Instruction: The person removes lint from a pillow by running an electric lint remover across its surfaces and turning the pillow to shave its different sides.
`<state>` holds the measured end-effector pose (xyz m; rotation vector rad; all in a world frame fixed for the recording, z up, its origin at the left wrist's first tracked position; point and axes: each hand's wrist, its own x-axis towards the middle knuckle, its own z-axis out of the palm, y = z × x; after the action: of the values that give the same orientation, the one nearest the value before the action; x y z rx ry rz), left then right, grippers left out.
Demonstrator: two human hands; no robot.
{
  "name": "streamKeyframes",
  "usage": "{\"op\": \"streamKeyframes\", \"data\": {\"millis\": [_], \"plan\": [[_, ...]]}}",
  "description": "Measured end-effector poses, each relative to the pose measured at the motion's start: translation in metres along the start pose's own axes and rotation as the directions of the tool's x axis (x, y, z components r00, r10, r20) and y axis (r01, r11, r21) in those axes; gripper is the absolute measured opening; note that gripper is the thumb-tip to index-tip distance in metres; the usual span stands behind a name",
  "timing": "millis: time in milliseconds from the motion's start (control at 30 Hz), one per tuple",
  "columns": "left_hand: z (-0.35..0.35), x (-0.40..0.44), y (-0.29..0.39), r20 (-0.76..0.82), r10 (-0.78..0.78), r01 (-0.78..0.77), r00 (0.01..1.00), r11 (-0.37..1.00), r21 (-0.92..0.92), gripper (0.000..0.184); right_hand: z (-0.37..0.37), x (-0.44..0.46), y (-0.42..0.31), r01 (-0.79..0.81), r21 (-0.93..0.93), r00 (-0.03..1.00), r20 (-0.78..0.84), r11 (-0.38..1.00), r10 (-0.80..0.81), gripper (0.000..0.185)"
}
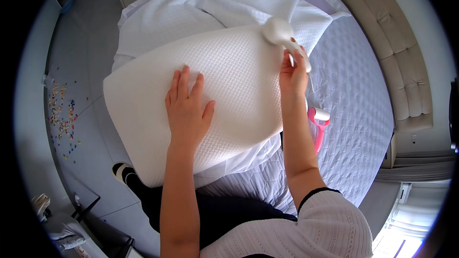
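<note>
A large white pillow point(229, 86) with a woven-textured cover lies tilted across the bed in front of me. My left hand point(185, 107) rests flat on it, fingers spread, holding nothing. My right hand point(295, 73) is wrapped around the handle of a white fabric shaver point(278, 32). The shaver's round head is against the pillow's upper right corner, its face hidden. Beside my right forearm, a lint roller point(319, 123) with a pink handle and white roll lies on the bed.
A rumpled white sheet point(158, 24) lies behind the pillow on the grey quilted bed cover point(354, 105). A padded beige headboard point(392, 52) stands at the right. Several small colourful pieces point(62, 119) are scattered on the grey floor at the left.
</note>
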<state>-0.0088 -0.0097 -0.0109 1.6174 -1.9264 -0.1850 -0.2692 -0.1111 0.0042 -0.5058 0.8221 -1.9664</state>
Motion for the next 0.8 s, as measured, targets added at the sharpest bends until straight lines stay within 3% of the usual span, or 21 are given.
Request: {"op": "streamKeyframes", "data": {"millis": [133,367,433,600,700,800], "plan": [[-0.001,-0.001,0.001,0.009,-0.003,0.003,1.000,1.000,-0.005,0.060,-0.028,0.019,-0.018,0.043,0.082,0.999,-0.014,0.996,-0.042,0.036],[-0.002,-0.001,0.003,0.021,-0.019,0.019,1.000,1.000,-0.002,0.060,-0.010,0.003,-0.010,0.004,0.012,0.999,-0.043,1.000,-0.004,0.037],[-0.001,-0.002,0.001,0.020,-0.017,0.017,1.000,1.000,0.001,0.060,0.010,-0.003,0.000,0.011,-0.162,0.999,0.052,0.987,-0.003,0.038],[-0.003,0.001,0.003,0.019,-0.024,0.024,1.000,1.000,0.000,0.061,0.061,0.014,0.021,0.016,-0.369,0.991,0.128,0.929,0.034,0.041],[-0.004,0.001,0.004,0.019,-0.035,0.034,0.999,0.999,0.004,0.061,0.071,0.050,0.026,0.129,-0.528,0.988,0.136,0.840,-0.066,0.039],[-0.002,0.002,0.003,0.013,-0.033,0.034,0.999,0.999,-0.012,0.062,0.063,0.091,0.017,0.274,-0.697,0.955,0.118,0.663,-0.271,0.039]]}}
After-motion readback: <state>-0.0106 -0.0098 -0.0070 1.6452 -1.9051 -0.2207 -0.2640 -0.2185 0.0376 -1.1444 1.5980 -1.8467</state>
